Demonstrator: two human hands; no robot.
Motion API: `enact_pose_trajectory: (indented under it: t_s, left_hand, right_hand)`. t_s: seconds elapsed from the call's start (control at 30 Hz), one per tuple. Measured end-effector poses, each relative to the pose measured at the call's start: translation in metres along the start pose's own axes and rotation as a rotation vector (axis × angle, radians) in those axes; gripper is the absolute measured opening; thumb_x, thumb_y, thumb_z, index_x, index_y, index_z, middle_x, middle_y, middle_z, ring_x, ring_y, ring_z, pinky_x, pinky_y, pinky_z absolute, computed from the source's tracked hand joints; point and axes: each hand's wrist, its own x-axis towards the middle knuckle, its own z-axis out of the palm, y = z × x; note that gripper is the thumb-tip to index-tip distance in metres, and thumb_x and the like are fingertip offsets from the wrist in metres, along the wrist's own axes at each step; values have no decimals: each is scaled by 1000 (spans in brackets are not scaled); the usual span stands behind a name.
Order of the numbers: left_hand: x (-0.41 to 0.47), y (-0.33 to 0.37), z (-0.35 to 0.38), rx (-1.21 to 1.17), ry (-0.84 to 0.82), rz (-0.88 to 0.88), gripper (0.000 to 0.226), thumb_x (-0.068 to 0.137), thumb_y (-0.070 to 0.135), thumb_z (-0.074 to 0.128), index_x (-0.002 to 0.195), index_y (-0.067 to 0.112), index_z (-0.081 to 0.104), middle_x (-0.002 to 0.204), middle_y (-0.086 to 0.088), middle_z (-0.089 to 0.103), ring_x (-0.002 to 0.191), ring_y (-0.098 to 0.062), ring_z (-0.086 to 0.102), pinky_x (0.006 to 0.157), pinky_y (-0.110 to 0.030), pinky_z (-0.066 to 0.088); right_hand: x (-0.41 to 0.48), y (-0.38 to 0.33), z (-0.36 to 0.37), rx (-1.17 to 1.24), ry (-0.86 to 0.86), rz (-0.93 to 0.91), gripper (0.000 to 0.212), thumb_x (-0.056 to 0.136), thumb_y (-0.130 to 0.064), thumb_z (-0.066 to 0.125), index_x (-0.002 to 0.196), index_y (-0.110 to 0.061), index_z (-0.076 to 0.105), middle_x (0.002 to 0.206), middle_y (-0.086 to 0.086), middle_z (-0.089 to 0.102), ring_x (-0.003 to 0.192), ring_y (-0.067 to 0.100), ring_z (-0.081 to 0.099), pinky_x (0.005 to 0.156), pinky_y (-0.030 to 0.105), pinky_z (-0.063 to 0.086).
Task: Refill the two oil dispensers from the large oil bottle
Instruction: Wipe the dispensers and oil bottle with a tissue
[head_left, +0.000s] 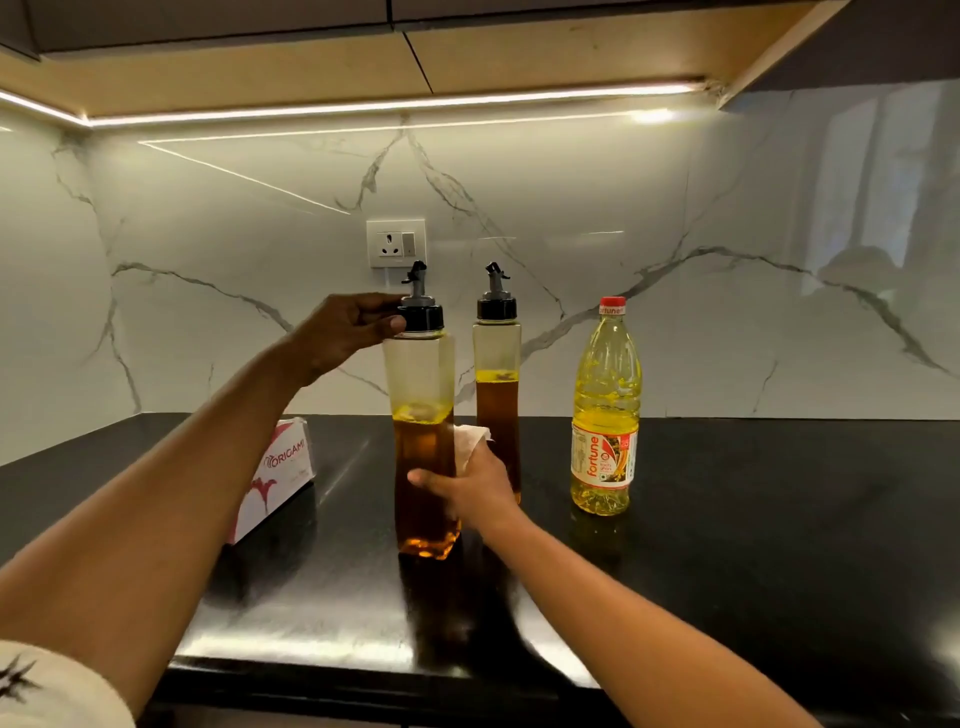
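At the far left a pink-and-white tissue box (280, 470) lies on the glossy black tabletop (753, 519), its printed side facing the camera; beside it the left hand (345, 332) reaches in at cap height, its grip closed around the black screw cap (422, 317) of the near oil dispenser (423, 447), thumb and fingers pinching the cap's left side; this dispenser stands upright, long axis vertical, its grey pour spout (415, 278) pointing up and slightly left; the body is clear, squarish plastic with a slight waist, holding dark amber oil to a little over half its height, with a yellow rim at the surface; the right hand (467, 486) clasps the dispenser's lower right side, pressing a crumpled white tissue (472, 441) against it; just behind and to the right, the second oil dispenser (496, 384) stands upright too, same clear plastic and black cap, spout upward, oil near its middle; further right, apart from both, the large oil bottle (605, 410) stands upright, ribbed clear plastic, pale yellow oil, red cap, red-and-white label; behind runs a white marble-veined backsplash (727, 322) with a wall socket (396, 243), lit by a strip light (395, 106) under the wooden cabinets.
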Motion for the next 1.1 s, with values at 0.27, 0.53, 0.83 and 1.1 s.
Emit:
enact_pose_trajectory:
  t_s: [0.27,0.53,0.83,1.1]
  left_hand:
    - [-1,21,16,222,210,17,41,68,53,75,100,28,69,90,0,72,83,-15,66,75,-33,54]
    - [-5,9,6,-21,98,19,42,69,39,72,109,26,66,99,5,70,84,-2,66,67,-12,51]
    - [-3,9,13,-48,81,43,50,69,42,69,116,28,62,102,10,69,87,5,65,71,-10,51]
    - [-4,4,9,-63,100,40,46,71,40,70,115,29,63,105,6,69,95,-5,64,76,-16,52]
  right_hand:
    - [-13,-13,32,-142,206,-106,83,70,-55,74,131,-15,36,125,1,45,118,18,44,99,36,43]
    - [21,-94,-5,474,-145,-85,73,88,-67,12,150,-29,5,156,12,14,141,33,20,114,56,16]
    - [-4,-18,-4,399,-357,317,87,79,-78,7,150,-29,1,157,13,5,141,34,18,112,54,15]
    - [10,-61,-11,410,-306,65,84,80,-78,4,149,-31,-2,158,10,6,142,33,13,113,56,14]
